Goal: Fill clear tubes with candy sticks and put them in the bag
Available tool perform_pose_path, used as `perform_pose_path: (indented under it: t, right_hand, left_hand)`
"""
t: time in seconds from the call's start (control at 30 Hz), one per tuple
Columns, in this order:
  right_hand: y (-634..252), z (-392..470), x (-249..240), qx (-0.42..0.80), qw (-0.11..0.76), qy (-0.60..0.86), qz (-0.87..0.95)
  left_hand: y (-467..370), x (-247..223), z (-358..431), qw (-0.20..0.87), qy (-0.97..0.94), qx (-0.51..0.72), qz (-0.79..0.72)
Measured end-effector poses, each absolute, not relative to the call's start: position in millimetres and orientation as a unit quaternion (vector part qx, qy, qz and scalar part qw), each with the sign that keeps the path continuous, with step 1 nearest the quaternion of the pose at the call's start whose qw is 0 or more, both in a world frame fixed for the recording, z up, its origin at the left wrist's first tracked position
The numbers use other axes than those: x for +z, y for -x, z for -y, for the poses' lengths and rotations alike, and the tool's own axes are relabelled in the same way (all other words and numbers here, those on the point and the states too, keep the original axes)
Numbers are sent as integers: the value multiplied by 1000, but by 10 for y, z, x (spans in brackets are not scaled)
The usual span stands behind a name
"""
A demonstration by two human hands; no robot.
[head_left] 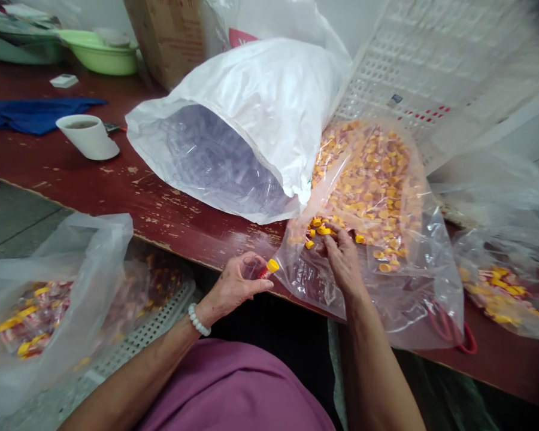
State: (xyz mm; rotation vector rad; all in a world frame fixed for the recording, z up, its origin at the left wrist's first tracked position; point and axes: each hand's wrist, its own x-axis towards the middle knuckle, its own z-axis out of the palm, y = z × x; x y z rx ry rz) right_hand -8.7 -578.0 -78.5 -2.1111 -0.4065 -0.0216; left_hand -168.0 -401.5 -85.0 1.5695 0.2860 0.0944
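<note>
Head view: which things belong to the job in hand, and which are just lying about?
Likely in the job:
yellow-capped red piece, in the left hand
clear plastic bag of such pieces, by the right hand
white sack of clear pieces

Apparently just lying about:
white cup
blue cloth
light-green plastic basin
brown cardboard box

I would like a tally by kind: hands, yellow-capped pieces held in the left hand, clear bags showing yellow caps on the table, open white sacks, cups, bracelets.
Hands (left hand, right hand): 2
Held yellow-capped piece: 1
Clear bags: 2
Open white sack: 1
White cup: 1
Bracelet: 1
Total: 8
</note>
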Motion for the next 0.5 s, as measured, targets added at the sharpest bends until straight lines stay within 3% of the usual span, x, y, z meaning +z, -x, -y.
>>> perform_pose_path:
  t: [0.07,0.13,0.37,0.5]
  right_hand:
    - [374,5706,-665,13,600,780,176]
    - [660,5604,-576,30,638,743,202]
    - [1052,5481,-523,74,539,775,321]
    - [1002,5578,-530,37,552,762,335]
  left_hand:
    - [1667,-836,4043,693,-711,43,-112]
    - [1655,-807,4081,682,-724,44,-94]
    - [1667,-759,4163,691,-720,24,-57]
    - [1689,-790,4141,685,-725,23,-63]
